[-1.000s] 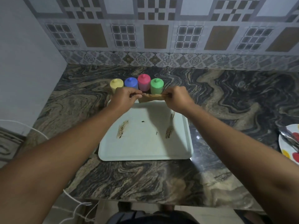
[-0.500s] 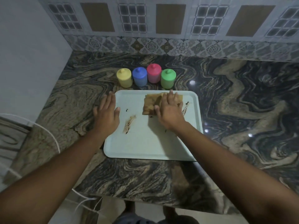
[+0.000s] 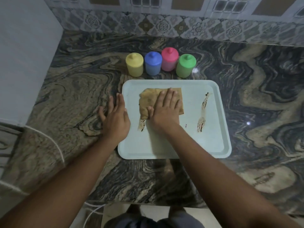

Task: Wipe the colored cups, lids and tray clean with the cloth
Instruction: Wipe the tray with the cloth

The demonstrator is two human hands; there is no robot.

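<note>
Four lidded cups stand in a row on the marbled worktop [image 3: 79, 89] in the upper middle of the frame: a yellow cup [image 3: 134, 64], a blue cup [image 3: 153, 63], a pink cup [image 3: 169, 59] set slightly further back, and a green cup [image 3: 185, 65]. Just below them lies one pale tray [image 3: 189, 143], and on its upper left part one brown cloth [image 3: 148, 102]. Three brown smears mark the tray: one [image 3: 142, 126] at the cloth's lower corner and two [image 3: 204, 102] [image 3: 201, 126] toward the right rim.

A patterned tile wall [image 3: 164, 25] runs along the top, and a white cord [image 3: 56, 145] curves at lower left.

The right hand [image 3: 166, 109] lies flat on the cloth, fingers straight and slightly spread, covering its right half. The left hand [image 3: 115, 119] is flat too, fingers extended, resting on the worktop against the tray's left rim and gripping nothing.
</note>
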